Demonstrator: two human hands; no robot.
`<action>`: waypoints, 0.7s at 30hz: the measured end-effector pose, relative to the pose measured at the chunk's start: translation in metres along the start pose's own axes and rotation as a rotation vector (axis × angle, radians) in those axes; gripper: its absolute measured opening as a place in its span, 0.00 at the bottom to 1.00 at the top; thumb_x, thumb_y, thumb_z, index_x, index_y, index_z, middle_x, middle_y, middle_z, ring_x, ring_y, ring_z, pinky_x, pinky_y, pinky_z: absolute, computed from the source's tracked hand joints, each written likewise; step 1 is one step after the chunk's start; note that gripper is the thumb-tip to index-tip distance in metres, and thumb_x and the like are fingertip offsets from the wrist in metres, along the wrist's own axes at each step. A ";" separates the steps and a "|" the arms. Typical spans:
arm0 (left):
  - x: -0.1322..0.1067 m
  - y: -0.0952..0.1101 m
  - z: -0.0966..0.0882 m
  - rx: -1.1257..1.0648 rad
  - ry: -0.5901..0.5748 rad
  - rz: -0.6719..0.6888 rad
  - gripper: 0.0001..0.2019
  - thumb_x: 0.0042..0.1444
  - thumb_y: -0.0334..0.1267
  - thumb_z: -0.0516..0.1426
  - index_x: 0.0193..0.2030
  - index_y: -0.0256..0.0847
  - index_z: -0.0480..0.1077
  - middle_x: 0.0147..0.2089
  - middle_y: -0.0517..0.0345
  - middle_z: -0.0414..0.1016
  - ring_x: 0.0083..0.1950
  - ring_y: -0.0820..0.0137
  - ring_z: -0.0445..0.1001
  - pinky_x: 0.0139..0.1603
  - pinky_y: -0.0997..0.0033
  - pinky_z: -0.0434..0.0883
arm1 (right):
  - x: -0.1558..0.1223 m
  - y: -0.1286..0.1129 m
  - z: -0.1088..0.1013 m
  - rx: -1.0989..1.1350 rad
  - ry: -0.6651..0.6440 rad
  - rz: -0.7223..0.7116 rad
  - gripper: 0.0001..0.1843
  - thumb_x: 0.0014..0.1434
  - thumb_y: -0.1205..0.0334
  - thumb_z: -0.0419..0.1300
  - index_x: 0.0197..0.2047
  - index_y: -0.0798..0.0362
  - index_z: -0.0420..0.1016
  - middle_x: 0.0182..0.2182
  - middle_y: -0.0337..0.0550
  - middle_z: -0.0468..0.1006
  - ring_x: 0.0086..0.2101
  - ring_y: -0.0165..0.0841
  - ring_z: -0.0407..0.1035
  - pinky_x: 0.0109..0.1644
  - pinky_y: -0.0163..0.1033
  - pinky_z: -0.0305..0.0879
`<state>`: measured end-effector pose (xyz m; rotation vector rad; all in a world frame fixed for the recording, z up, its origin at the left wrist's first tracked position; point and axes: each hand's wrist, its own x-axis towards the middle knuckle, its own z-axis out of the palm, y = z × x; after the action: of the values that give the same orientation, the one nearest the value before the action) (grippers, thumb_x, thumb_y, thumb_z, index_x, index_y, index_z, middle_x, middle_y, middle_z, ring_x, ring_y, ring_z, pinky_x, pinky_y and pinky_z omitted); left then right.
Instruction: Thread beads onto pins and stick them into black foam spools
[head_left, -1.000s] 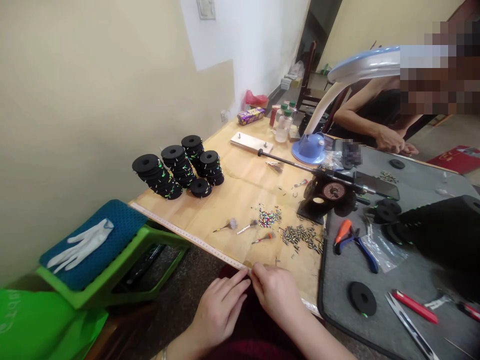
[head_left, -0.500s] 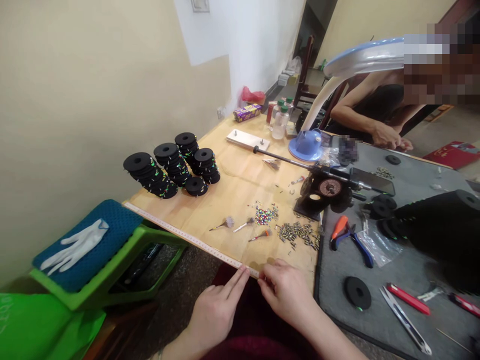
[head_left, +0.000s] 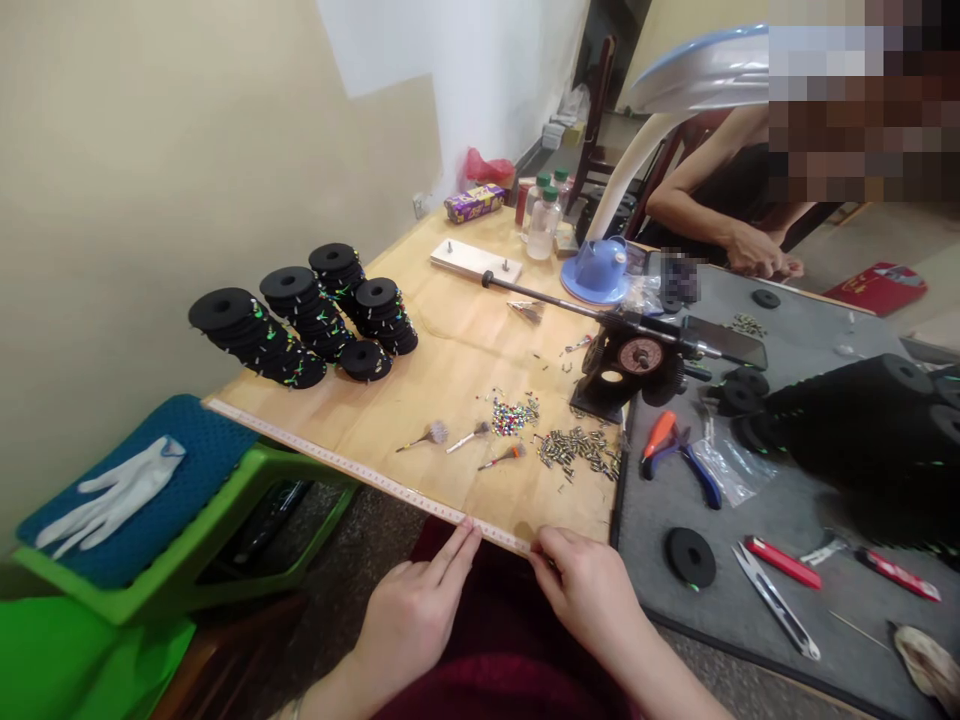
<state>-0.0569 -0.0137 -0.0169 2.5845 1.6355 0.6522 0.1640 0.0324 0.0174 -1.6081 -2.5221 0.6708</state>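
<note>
Along the near table edge runs a printed measuring tape [head_left: 337, 462]. My left hand [head_left: 420, 605] has its fingers stretched forward and pressed together, their tips touching the tape. To its right, my right hand [head_left: 589, 580] is closed in a pinch at the tape's right end. Whatever is between the fingers of either hand is too thin or hidden to see. Just beyond the hands lie small metal pieces [head_left: 577, 452] in a heap, a pile of coloured beads [head_left: 514, 415], and small bristly bundles [head_left: 501, 457] with pointed ends.
Stacked black foam spools [head_left: 225, 310] stand at the left. A black winding device [head_left: 637, 360] and a blue lamp base [head_left: 596, 272] are beyond. Pliers [head_left: 679, 450], scissors-like snips [head_left: 776, 600] and red cutters [head_left: 784, 562] lie on the grey mat [head_left: 645, 610]. A co-worker's hands [head_left: 761, 250] are across the table.
My right hand has moved right along the table edge, widening the gap between my hands and uncovering more of the tape. My left hand stays at the same spot. The view has shifted slightly.
</note>
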 end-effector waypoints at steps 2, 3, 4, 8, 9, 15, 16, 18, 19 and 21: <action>0.005 -0.001 -0.003 -0.024 0.013 0.008 0.18 0.60 0.29 0.50 0.56 0.38 0.70 0.53 0.48 0.76 0.23 0.73 0.75 0.27 0.73 0.71 | 0.000 0.001 0.002 -0.013 -0.005 0.008 0.08 0.61 0.67 0.53 0.32 0.51 0.70 0.27 0.40 0.79 0.26 0.32 0.73 0.28 0.32 0.55; 0.008 -0.001 -0.006 -0.046 0.022 0.014 0.17 0.60 0.30 0.51 0.55 0.37 0.70 0.52 0.48 0.78 0.26 0.71 0.77 0.30 0.72 0.72 | 0.000 0.002 0.002 -0.014 -0.007 0.010 0.07 0.61 0.67 0.53 0.32 0.51 0.69 0.26 0.41 0.79 0.26 0.32 0.73 0.28 0.32 0.55; 0.012 -0.001 -0.008 -0.083 0.037 0.016 0.16 0.61 0.31 0.51 0.53 0.37 0.71 0.49 0.49 0.79 0.29 0.69 0.78 0.33 0.71 0.74 | 0.000 0.002 0.003 -0.009 -0.008 0.012 0.07 0.61 0.67 0.53 0.31 0.51 0.69 0.26 0.41 0.79 0.26 0.32 0.73 0.28 0.32 0.55; 0.030 0.006 -0.019 -0.329 0.067 -0.004 0.14 0.60 0.30 0.53 0.52 0.38 0.70 0.48 0.49 0.79 0.45 0.66 0.78 0.48 0.70 0.73 | -0.001 0.004 0.002 0.084 0.017 -0.030 0.07 0.61 0.68 0.54 0.32 0.52 0.70 0.27 0.41 0.79 0.28 0.31 0.73 0.30 0.31 0.57; 0.036 0.009 -0.021 -0.410 0.037 -0.014 0.15 0.60 0.31 0.53 0.54 0.38 0.69 0.49 0.48 0.78 0.46 0.66 0.77 0.49 0.70 0.73 | -0.002 0.004 0.000 0.118 0.034 -0.050 0.06 0.61 0.68 0.54 0.33 0.52 0.70 0.28 0.41 0.79 0.28 0.31 0.73 0.31 0.31 0.58; 0.071 0.026 -0.028 -0.852 -0.425 -0.238 0.09 0.62 0.38 0.51 0.36 0.39 0.72 0.30 0.58 0.76 0.31 0.70 0.72 0.34 0.74 0.69 | -0.008 0.002 -0.009 0.428 0.168 -0.094 0.07 0.62 0.63 0.55 0.33 0.52 0.72 0.28 0.41 0.78 0.29 0.30 0.71 0.33 0.31 0.62; 0.076 0.027 -0.030 -0.900 -0.462 -0.274 0.12 0.62 0.40 0.50 0.32 0.39 0.70 0.28 0.59 0.73 0.30 0.70 0.70 0.33 0.74 0.68 | -0.009 0.002 -0.011 0.516 0.170 -0.075 0.06 0.61 0.62 0.56 0.33 0.52 0.72 0.27 0.40 0.77 0.28 0.30 0.70 0.33 0.31 0.62; 0.084 0.028 -0.032 -1.002 -0.494 -0.329 0.14 0.62 0.42 0.50 0.29 0.38 0.68 0.26 0.60 0.69 0.30 0.71 0.67 0.33 0.74 0.65 | -0.010 0.004 -0.012 0.748 0.128 -0.016 0.06 0.60 0.61 0.57 0.36 0.53 0.72 0.27 0.39 0.76 0.26 0.28 0.69 0.31 0.31 0.63; 0.087 0.028 -0.034 -1.057 -0.503 -0.349 0.14 0.61 0.43 0.50 0.29 0.38 0.68 0.27 0.60 0.68 0.31 0.70 0.66 0.34 0.74 0.64 | -0.010 0.005 -0.012 0.878 0.087 0.018 0.07 0.61 0.59 0.56 0.39 0.53 0.71 0.28 0.39 0.76 0.25 0.28 0.68 0.28 0.30 0.62; 0.090 0.027 -0.037 -1.146 -0.517 -0.384 0.13 0.60 0.44 0.51 0.30 0.38 0.67 0.28 0.61 0.67 0.32 0.71 0.64 0.35 0.74 0.63 | -0.011 0.010 -0.013 1.103 0.004 0.082 0.13 0.62 0.55 0.52 0.43 0.54 0.69 0.28 0.40 0.76 0.22 0.26 0.66 0.21 0.28 0.59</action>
<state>-0.0136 0.0450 0.0533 1.4028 1.0366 0.5632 0.1810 0.0302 0.0269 -1.2170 -1.4986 1.6384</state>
